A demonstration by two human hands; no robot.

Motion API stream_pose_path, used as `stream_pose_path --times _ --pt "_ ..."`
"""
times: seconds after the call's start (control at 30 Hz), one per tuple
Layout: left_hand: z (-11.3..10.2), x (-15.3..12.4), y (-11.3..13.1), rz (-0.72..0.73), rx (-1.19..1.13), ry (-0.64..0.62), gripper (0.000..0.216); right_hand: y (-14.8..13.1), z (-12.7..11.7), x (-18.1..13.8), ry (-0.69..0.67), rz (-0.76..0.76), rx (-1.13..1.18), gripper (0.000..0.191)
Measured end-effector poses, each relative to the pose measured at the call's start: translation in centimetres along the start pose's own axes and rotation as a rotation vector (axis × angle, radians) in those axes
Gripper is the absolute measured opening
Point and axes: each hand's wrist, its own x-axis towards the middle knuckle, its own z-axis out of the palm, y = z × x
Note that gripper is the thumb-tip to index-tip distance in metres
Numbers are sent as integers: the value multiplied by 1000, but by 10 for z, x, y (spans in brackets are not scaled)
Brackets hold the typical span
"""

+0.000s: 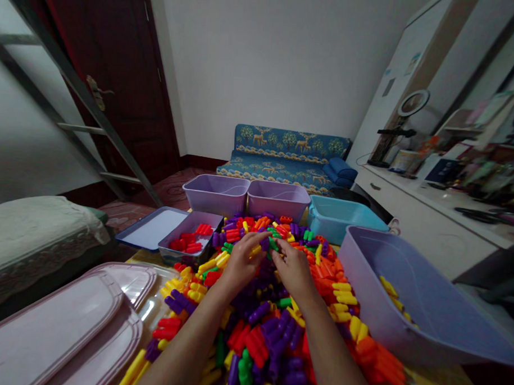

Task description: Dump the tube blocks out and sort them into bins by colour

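Note:
Over a wide heap of plastic tube-shaped building pieces in red, orange, yellow, green and purple, both hands meet near the middle. My left hand is closed, with a purple piece and a bit of yellow at its fingers. The fingers of my right hand close in from the other side on a green piece. The two pieces are side by side between the hands; whether they are joined cannot be seen. Some fingertips are hidden.
Two lilac bins and a turquoise bin line the far side. A larger lilac bin at right holds yellow pieces. A smaller box at left holds red pieces. Pink lids lie front left.

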Motion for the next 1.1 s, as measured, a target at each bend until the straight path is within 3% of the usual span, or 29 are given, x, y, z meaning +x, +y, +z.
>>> stream_pose_path --times 0.13,0.23,0.4,0.53,0.67,0.77,0.9,1.1 --pt "5 -4 -12 11 66 19 59 6 -4 0 1 11 -69 27" --pt "7 -8 -20 2 183 -34 77 11 -8 2 31 4 -69 21" --pt "7 -10 -26 4 331 -135 59 21 -9 7 110 129 190 27" --pt "9 -10 -31 -44 289 -74 53 24 -7 7 78 170 360 45" --pt "6 -4 -31 -83 224 -12 43 20 -5 6 23 222 415 40" --pt "2 12 -25 -77 303 -104 37 16 -4 6 29 261 455 40" --pt "7 43 -23 -3 528 -209 45 14 -2 7 100 347 556 36" --pt "29 63 -51 60 546 -261 40 20 -5 10 301 466 864 32"
